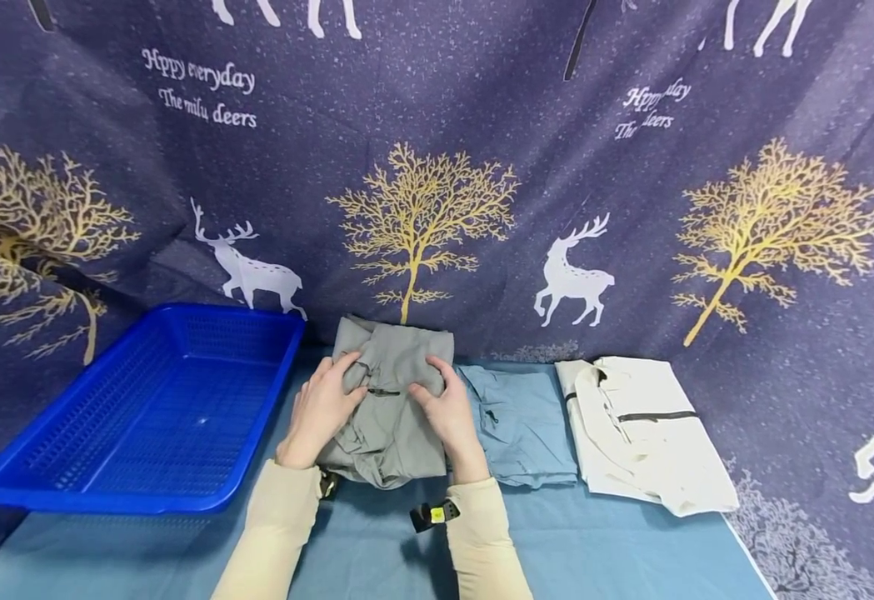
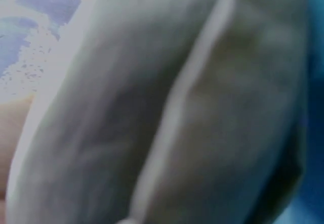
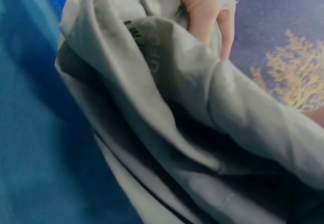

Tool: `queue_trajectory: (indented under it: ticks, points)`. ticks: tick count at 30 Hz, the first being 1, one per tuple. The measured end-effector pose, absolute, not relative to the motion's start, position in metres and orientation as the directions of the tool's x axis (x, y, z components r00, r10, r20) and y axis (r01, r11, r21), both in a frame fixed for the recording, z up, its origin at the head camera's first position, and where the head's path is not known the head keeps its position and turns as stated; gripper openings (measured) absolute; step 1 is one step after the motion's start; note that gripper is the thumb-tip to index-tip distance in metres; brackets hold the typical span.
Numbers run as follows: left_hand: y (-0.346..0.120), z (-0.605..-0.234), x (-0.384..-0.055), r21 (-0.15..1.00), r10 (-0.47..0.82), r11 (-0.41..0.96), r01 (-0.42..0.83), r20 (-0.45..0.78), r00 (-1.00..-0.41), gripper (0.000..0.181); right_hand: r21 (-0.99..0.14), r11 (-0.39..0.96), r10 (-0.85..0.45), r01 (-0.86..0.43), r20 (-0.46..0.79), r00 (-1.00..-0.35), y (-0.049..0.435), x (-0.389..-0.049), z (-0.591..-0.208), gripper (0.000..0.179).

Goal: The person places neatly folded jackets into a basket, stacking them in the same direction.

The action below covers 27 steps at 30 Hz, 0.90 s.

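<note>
A grey folded garment (image 1: pixel 395 425) with a small dark zip is held between both hands near the back of the table. My left hand (image 1: pixel 322 408) grips its left side, thumb on the front. On the opposite side, my right hand (image 1: pixel 447 412) grips it with thumb and fingers spread over the cloth. Loose layers of the grey garment (image 3: pixel 152 107) and faint dark lettering show in the right wrist view. Blurred grey cloth (image 2: pixel 152 107) fills most of the left wrist view, and the left fingers are largely hidden there.
A blue plastic basket (image 1: pixel 140 500) stands on the left. Right of the grey garment lie a folded blue garment (image 1: pixel 526 425) and a folded white garment (image 1: pixel 661 450) with a black zip. A dark curtain (image 1: pixel 459 108) with deer and trees hangs behind the blue-covered table (image 1: pixel 377 558).
</note>
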<state>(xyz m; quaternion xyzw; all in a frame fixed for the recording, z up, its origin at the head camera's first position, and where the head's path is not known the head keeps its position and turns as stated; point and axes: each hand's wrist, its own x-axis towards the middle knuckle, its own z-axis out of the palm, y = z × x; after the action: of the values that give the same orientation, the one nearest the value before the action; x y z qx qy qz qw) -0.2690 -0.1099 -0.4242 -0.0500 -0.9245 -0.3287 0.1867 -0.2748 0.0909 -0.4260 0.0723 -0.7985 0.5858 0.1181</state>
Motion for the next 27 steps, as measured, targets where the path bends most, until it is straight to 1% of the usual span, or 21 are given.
queue_trajectory:
  ticks: [9, 17, 22, 27]
  points:
    - [-0.111, -0.397, -0.250, 0.564, -0.034, 0.788, 0.247, 0.441, -0.897, 0.058, -0.930, 0.245, -0.015, -0.274, 0.279, -0.960, 0.096, -0.255, -0.398, 0.058]
    - [-0.122, -0.381, -0.241, 0.537, -0.017, 0.798, 0.275, 0.476, -0.879, 0.057, -0.919, 0.246, -0.052, -0.307, 0.304, -0.951, 0.086, -0.227, -0.355, 0.054]
    - [-0.139, -0.367, -0.240, 0.495, 0.050, 0.816, 0.298, 0.453, -0.890, 0.057, -0.927, 0.186, -0.060, -0.327, 0.321, -0.945, 0.077, -0.224, -0.355, 0.052]
    - [-0.171, -0.345, -0.240, 0.456, 0.141, 0.827, 0.329, 0.397, -0.907, 0.059, -0.924, 0.135, -0.078, -0.357, 0.349, -0.934, 0.057, -0.224, -0.357, 0.048]
